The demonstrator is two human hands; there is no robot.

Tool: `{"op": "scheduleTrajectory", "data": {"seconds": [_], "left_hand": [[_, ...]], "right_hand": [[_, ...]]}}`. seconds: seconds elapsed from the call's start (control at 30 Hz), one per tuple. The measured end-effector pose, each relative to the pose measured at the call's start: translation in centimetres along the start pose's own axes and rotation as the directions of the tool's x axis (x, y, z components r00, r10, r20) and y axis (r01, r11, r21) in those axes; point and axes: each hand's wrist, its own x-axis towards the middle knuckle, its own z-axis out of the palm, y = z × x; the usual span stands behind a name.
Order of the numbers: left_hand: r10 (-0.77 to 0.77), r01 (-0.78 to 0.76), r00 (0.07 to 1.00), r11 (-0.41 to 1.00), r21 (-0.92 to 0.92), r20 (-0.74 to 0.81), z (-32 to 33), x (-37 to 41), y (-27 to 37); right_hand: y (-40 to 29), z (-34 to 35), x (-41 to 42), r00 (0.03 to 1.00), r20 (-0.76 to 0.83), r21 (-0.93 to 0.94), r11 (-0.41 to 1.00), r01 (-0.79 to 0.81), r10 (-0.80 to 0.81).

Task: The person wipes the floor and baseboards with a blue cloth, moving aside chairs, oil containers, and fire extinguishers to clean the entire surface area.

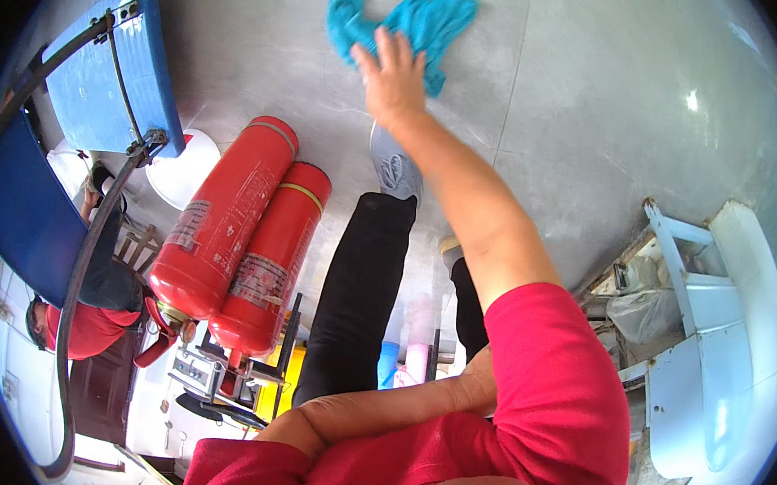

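My right hand [394,80] reaches out over the grey floor, slightly blurred, with fingers apart and the back of the hand up. Its fingertips overlap a crumpled turquoise cloth [427,23]; whether they press on it is unclear. Across my body lies my left forearm, and the left hand [483,365] is mostly hidden beneath the right upper arm and red sleeve. Left of my legs, two red fire extinguishers, a larger one [224,213] and a smaller one [275,264], stand close together, both bearing worn labels. Near the right hand is my grey shoe [393,164].
A blue seat [107,86] with a bent dark tube frame [86,263] is at the left. Beyond it sits another person [97,324] in red. A white round container [187,165] stands by the extinguishers. A pale blue metal cabinet [699,383] with plastic bags [643,312] is at right.
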Motion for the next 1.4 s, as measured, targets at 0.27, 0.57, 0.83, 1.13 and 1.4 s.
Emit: {"op": "scheduleTrajectory", "data": {"seconds": [0.27,0.57,0.83,1.13,1.4], "left_hand": [[-0.014,0.007,0.999,0.982,-0.187,-0.036,-3.2,-0.4,0.5],[-0.043,0.027,0.998,0.936,-0.352,-0.038,-6.0,0.3,0.1],[0.157,-0.121,0.973,0.971,-0.207,0.169,-7.7,0.8,2.4],[0.076,0.057,0.992,0.453,-0.890,0.102,-9.4,2.7,4.0],[0.015,0.029,0.997,0.805,-0.593,0.070,-15.1,5.7,4.4]], "right_hand": [[-6.5,5.2,-2.5,0.560,0.624,-0.162,0.610,0.776,-0.546],[4.4,-11.7,17.6,0.948,0.073,0.174,0.932,-0.317,0.309],[21.6,-17.0,1.2,0.463,-0.296,-0.138,0.443,-0.886,0.835],[3.6,-3.9,9.0,0.980,0.129,0.022,0.989,0.149,-0.150],[0.3,-7.7,23.8,0.718,0.520,-0.347,0.654,0.673,-0.463]]}}
